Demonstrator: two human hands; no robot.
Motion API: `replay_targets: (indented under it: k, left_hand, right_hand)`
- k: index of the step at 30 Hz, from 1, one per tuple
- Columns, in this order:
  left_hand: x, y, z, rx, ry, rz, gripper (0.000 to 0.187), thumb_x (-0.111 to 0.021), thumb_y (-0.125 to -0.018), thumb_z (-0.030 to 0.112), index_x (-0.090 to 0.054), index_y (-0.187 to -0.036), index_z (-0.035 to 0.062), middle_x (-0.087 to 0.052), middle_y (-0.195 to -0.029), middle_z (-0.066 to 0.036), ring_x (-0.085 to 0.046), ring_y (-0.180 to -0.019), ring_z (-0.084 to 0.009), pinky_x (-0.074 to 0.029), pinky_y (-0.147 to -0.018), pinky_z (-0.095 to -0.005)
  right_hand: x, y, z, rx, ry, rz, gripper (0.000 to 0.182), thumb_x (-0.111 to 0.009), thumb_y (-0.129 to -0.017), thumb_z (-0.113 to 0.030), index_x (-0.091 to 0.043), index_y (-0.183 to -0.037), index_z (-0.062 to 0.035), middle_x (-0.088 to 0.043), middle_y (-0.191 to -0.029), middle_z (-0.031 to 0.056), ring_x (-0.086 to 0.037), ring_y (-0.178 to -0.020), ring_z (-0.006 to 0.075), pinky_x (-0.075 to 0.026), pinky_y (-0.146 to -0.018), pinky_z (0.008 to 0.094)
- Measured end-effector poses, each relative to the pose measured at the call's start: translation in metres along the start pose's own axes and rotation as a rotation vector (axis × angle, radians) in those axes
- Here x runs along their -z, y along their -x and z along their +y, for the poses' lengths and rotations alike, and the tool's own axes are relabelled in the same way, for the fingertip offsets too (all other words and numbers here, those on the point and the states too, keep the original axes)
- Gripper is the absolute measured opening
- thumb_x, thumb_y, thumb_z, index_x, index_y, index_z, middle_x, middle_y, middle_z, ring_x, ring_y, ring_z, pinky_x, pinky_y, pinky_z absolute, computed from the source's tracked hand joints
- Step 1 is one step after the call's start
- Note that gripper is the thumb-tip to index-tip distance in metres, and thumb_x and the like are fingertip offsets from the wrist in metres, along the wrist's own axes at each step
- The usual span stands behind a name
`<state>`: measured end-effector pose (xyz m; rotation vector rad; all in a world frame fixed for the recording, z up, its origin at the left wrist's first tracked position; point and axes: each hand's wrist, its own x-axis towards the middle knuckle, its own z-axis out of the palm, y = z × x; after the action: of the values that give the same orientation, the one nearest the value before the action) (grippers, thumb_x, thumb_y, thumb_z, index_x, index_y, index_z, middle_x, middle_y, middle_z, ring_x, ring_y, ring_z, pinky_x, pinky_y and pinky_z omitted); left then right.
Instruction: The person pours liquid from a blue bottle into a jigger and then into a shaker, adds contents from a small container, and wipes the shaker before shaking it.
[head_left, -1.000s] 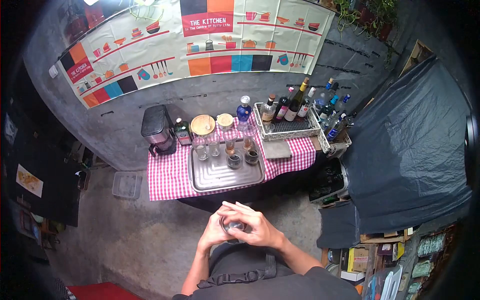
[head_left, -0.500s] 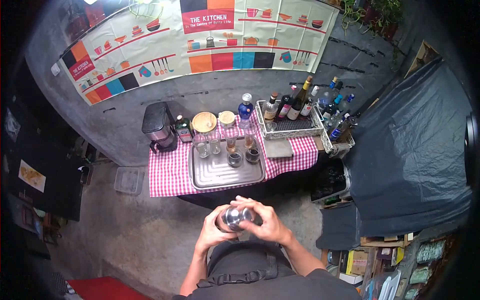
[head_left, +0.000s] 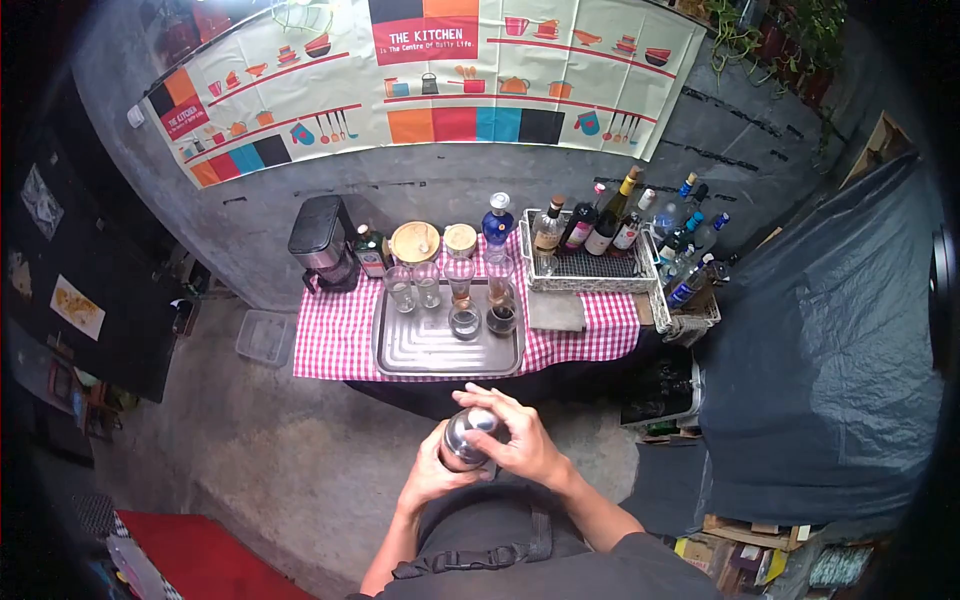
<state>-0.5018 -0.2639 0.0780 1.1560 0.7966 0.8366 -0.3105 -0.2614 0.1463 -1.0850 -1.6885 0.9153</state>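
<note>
I hold a shiny metal cocktail shaker (head_left: 459, 437) in front of my body, short of the table's front edge. My left hand (head_left: 434, 476) wraps round its lower body. My right hand (head_left: 522, 446) grips the top, the thumb lying across the domed cap and the fingers reaching over the far side. Both hands are closed on the shaker, and its contents are hidden. Beyond them lies a metal tray (head_left: 440, 352) bearing several clear glasses (head_left: 399, 292). Toward its right side are two rounded vessels, one a glass pot (head_left: 464, 323), with dark contents showing.
A red checkered cloth (head_left: 330, 340) covers the table. A black coffee maker (head_left: 322, 245), a dark bottle (head_left: 371, 255), wooden-lidded jars (head_left: 415, 242) and a blue bottle (head_left: 496, 222) line the back. Bottles fill a white wicker basket (head_left: 590, 283) at the right.
The head view has shifted slightly. Both hands stay on the shaker, which has turned a little, and my right thumb now lies across its cap.
</note>
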Motion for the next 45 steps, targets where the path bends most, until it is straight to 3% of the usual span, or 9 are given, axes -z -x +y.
replay_targets:
  k: [3,5,13,19,23,27,36,39,45]
  left_hand:
    - [-0.015,0.002,-0.013,0.085,0.034,-0.025,0.069,-0.088,-0.068,0.004,-0.059,-0.13,0.0039,-0.066,-0.118,-0.008,-0.065,-0.112,-0.0201,-0.054,-0.097,-0.0359]
    - [-0.022,-0.002,-0.018,-0.141,-0.113,0.007,0.069,-0.09,-0.065,0.004,-0.063,-0.128,0.0027,-0.067,-0.118,-0.008,-0.066,-0.112,-0.0214,-0.054,-0.098,-0.0369]
    - [-0.063,-0.004,-0.007,-0.023,0.091,0.122,0.075,-0.093,-0.062,0.005,-0.06,-0.129,0.0032,-0.067,-0.118,-0.007,-0.066,-0.11,-0.0183,-0.054,-0.098,-0.0352]
    - [-0.049,-0.004,-0.011,-0.168,-0.252,0.139,0.073,-0.092,-0.061,0.005,-0.061,-0.126,0.004,-0.066,-0.123,-0.006,-0.066,-0.111,-0.0181,-0.054,-0.099,-0.0359]
    - [-0.064,-0.006,-0.012,-0.091,0.051,0.116,0.074,-0.09,-0.064,0.003,-0.058,-0.13,0.0024,-0.067,-0.119,-0.007,-0.066,-0.11,-0.0177,-0.054,-0.097,-0.0345]
    - [-0.028,-0.008,-0.021,-0.294,-0.381,-0.002,0.065,-0.092,-0.067,0.01,-0.062,-0.124,0.0017,-0.068,-0.117,-0.009,-0.068,-0.106,-0.0182,-0.056,-0.091,-0.0359]
    - [0.021,0.007,-0.007,-0.036,-0.152,-0.002,0.066,-0.093,-0.065,0.008,-0.063,-0.124,0.0013,-0.069,-0.118,-0.009,-0.068,-0.106,-0.018,-0.055,-0.094,-0.0354]
    - [0.054,0.003,-0.002,-0.226,-0.23,0.069,0.072,-0.096,-0.06,0.01,-0.065,-0.124,0.0018,-0.07,-0.118,-0.009,-0.068,-0.11,-0.0194,-0.055,-0.096,-0.0368]
    - [0.076,0.012,0.009,-0.052,-0.059,-0.03,0.075,-0.094,-0.06,0.004,-0.061,-0.127,0.0013,-0.066,-0.12,-0.007,-0.064,-0.113,-0.0185,-0.053,-0.098,-0.0343]
  right_hand:
    - [0.005,0.01,-0.002,0.136,0.019,-0.144,0.043,-0.079,-0.085,-0.019,-0.067,-0.125,-0.0063,-0.07,-0.131,0.011,-0.051,-0.14,0.0374,-0.03,-0.118,0.0634]
    - [0.019,0.025,0.006,0.197,-0.023,-0.26,0.04,-0.08,-0.085,-0.017,-0.068,-0.122,-0.0077,-0.071,-0.13,0.0096,-0.051,-0.141,0.0366,-0.029,-0.118,0.0654]
    - [0.037,0.018,0.009,0.101,-0.015,-0.097,0.045,-0.08,-0.085,-0.02,-0.067,-0.125,-0.0045,-0.068,-0.134,0.0138,-0.055,-0.137,0.0385,-0.034,-0.117,0.0594]
    - [0.053,0.035,0.017,0.132,-0.118,-0.124,0.035,-0.076,-0.083,-0.014,-0.069,-0.116,-0.0049,-0.071,-0.129,0.0145,-0.054,-0.138,0.0387,-0.031,-0.118,0.0616]
    - [0.039,0.018,0.013,0.079,-0.015,0.002,0.045,-0.075,-0.087,-0.021,-0.066,-0.126,-0.0006,-0.07,-0.13,0.0158,-0.057,-0.135,0.0379,-0.037,-0.116,0.0566]
    - [0.028,0.022,0.002,0.252,-0.014,-0.244,0.043,-0.077,-0.086,-0.018,-0.067,-0.125,-0.0039,-0.07,-0.131,0.0112,-0.055,-0.136,0.0378,-0.034,-0.119,0.0569]
    - [-0.024,-0.01,-0.017,0.169,0.077,-0.122,0.045,-0.074,-0.089,-0.022,-0.066,-0.129,-0.0039,-0.067,-0.137,0.0122,-0.053,-0.139,0.0361,-0.034,-0.118,0.0581]
    - [-0.037,-0.006,-0.012,0.202,0.046,-0.192,0.044,-0.071,-0.091,-0.024,-0.064,-0.13,-0.0052,-0.065,-0.138,0.0131,-0.05,-0.141,0.0359,-0.032,-0.117,0.0634]
    - [-0.074,-0.032,-0.008,0.062,0.103,0.079,0.045,-0.071,-0.09,-0.025,-0.066,-0.128,-0.0021,-0.067,-0.133,0.0176,-0.055,-0.135,0.0399,-0.034,-0.117,0.0602]
